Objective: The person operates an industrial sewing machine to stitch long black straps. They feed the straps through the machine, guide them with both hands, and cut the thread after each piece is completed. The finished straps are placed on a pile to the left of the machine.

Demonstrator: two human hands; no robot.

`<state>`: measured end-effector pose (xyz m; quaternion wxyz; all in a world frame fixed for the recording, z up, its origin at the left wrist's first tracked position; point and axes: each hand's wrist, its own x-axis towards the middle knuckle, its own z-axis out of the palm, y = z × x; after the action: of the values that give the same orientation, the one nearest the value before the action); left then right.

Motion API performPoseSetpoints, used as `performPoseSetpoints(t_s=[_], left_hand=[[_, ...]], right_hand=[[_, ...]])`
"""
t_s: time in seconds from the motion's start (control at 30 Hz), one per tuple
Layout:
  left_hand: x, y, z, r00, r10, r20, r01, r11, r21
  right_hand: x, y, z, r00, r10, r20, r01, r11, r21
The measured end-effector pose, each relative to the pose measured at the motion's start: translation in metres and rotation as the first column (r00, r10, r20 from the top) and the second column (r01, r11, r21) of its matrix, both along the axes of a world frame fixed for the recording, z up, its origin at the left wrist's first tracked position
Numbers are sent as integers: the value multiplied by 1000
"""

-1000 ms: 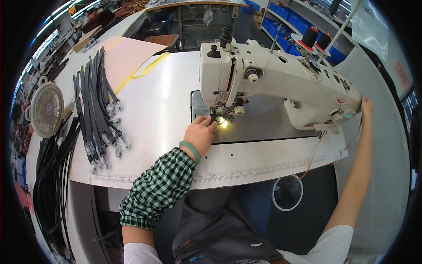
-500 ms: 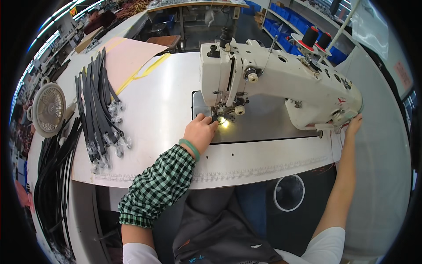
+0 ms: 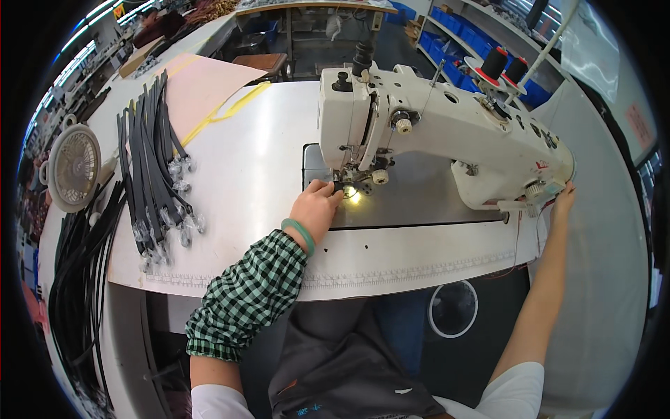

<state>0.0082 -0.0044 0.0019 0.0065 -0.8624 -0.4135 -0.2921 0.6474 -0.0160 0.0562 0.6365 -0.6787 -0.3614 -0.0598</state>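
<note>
A white sewing machine stands on the table, its lamp lighting the metal bed plate near the needle. My left hand, in a green bangle and a green-and-black checked sleeve cover, is closed beside the presser foot. Its fingertips pinch a small black strap piece, mostly hidden under the hand and foot. Far to the right, my right hand is closed on the handwheel at the machine's end; some of its fingers are hidden behind the wheel.
Black straps with plastic-wrapped ends lie on the left of the table, near pink sheet material. More black straps hang over the left edge below a round fan-like object. Two black thread spools stand behind the machine.
The whole view has shifted slightly. Both hands keep their places, the left at the presser foot and the right at the handwheel.
</note>
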Motion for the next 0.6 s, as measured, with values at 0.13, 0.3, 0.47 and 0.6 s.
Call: performPoseSetpoints(t_s=[0.13,0.3,0.47,0.6], left_hand=[[-5,-1,-2,1000,18,-14,-18,1000,25],[-6,-3,0,996,37,-80,-36,999,15],[-4,-1,-2,998,38,-57,-37,999,9],[-7,-2,-2,998,39,-43,-38,999,14]], right_hand=[[-15,13,-6,993,-112,38,114,992,-61],[-9,15,32,909,-227,349,321,917,-238],[-16,18,58,909,-133,394,268,912,-310],[-25,12,64,994,-68,82,99,880,-464]])
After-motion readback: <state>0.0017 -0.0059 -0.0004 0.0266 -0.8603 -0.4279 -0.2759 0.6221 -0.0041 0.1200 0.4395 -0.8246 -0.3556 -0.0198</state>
